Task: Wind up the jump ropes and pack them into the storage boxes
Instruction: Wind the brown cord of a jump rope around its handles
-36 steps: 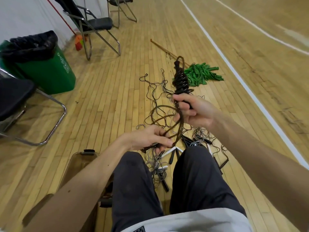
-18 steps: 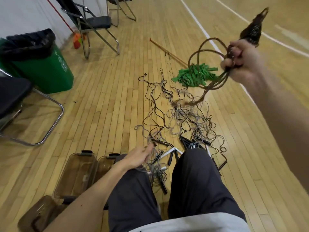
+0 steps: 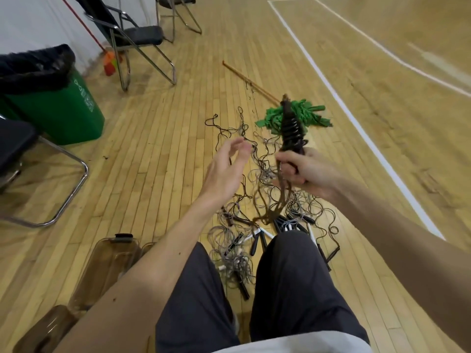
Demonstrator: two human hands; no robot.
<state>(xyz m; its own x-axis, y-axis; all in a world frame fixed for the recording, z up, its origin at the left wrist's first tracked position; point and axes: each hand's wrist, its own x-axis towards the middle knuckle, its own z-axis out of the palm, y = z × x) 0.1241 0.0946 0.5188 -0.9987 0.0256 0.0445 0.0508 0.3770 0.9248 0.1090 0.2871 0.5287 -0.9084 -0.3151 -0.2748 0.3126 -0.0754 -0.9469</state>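
Wooden gym floor [image 3: 158, 189], white court line [image 3: 356, 123]. Right hand [image 3: 305, 171] grips part-wound jump rope [image 3: 291, 128]; left hand [image 3: 224, 171] just beside, fingers loose, empty.

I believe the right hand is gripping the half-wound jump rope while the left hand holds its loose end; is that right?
Not quite. The right hand does grip the half-wound jump rope, but the left hand holds nothing: it is open, raised beside the rope, and the loose end hangs free below the right hand. The head view shows this.
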